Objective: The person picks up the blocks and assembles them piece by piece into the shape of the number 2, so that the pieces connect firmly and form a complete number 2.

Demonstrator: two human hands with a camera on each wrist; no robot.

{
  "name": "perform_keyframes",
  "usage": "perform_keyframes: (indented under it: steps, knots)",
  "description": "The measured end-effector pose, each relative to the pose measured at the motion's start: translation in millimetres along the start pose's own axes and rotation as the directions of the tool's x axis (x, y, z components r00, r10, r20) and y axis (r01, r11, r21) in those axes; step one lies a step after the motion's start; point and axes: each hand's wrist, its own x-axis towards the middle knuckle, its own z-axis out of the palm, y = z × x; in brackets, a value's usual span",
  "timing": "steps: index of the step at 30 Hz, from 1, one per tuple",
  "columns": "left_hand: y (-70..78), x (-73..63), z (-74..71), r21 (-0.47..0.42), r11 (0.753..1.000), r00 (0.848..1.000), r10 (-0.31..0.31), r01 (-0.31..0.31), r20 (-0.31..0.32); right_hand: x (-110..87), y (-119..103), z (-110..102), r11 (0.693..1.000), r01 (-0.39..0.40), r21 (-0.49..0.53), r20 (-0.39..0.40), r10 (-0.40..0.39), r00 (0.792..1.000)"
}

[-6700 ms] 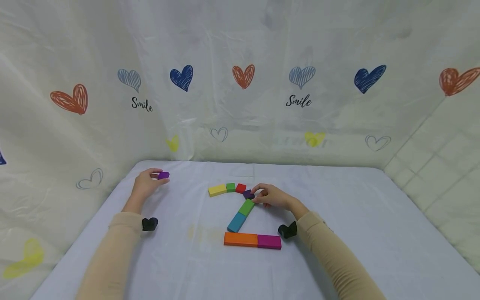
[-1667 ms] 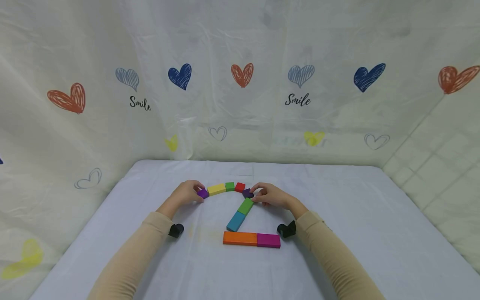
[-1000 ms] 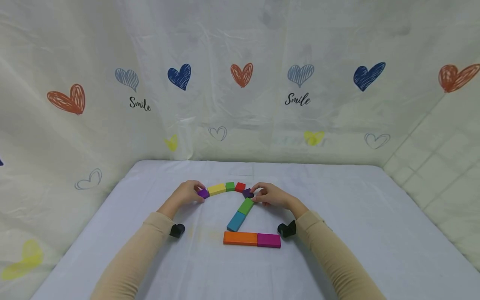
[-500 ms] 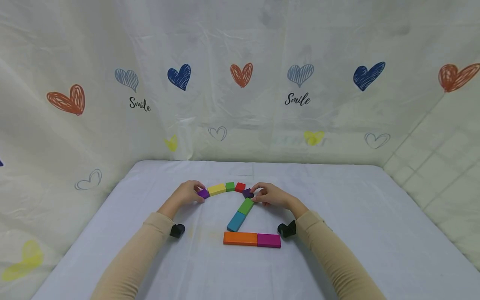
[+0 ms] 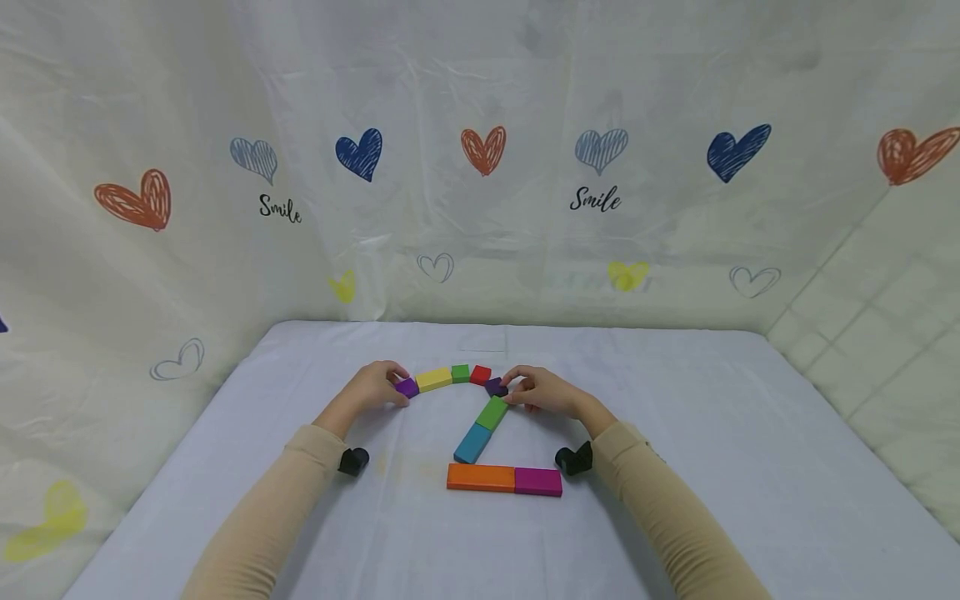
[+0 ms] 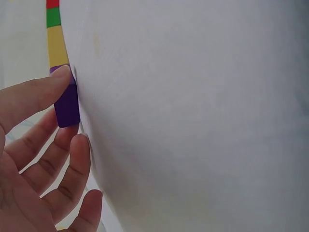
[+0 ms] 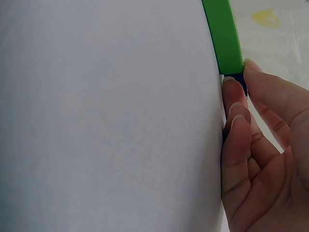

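Note:
My left hand [image 5: 372,386] pinches a small purple block [image 6: 66,104] between thumb and fingers, set against the left end of a yellow block [image 5: 434,380]. The curved row runs on through a small green block [image 5: 461,374] and a red block [image 5: 481,375] to a dark purple block [image 5: 495,387]. My right hand [image 5: 547,392] holds that dark block between thumb and fingertips, which mostly hide it in the right wrist view. Right at its thumb is the end of a longer green block [image 7: 224,38], followed by a blue block [image 5: 472,443] slanting down to the left.
Below the slant, an orange block [image 5: 481,477] and a magenta block [image 5: 537,482] lie end to end. A white cloth [image 5: 375,542] covers the table. Behind it hangs a pale curtain [image 5: 525,67] printed with hearts. Dark wrist cameras [image 5: 354,461] sit low beside both forearms.
From the far left, my left hand has brought the purple block right to the yellow block's end. Over the last second both hands have stayed still; my right hand kept its place throughout.

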Motion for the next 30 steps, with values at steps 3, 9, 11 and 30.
perform_keyframes:
  steps: [3,9,11,30]
  knots:
    - [-1.1,0.6,-0.3,-0.004,1.000,1.000,0.010,-0.010,0.002,0.6,0.9,0.3,1.000,-0.001,-0.003,-0.002,0.001,1.000]
    - [-2.2,2.9,-0.7,-0.009,1.000,1.000,0.009,-0.009,0.007,1.2,1.6,0.6,1.000,-0.006,-0.006,-0.006,0.006,1.000]
    - [-2.3,3.4,-1.3,-0.009,1.000,1.000,0.011,-0.010,0.009,1.0,1.3,0.6,1.000,-0.008,-0.007,-0.007,0.008,1.000]
    - [1.3,0.1,-2.9,-0.022,0.999,1.000,-0.025,0.025,0.019,1.1,2.0,0.3,1.000,-0.001,-0.012,-0.005,0.000,1.000]
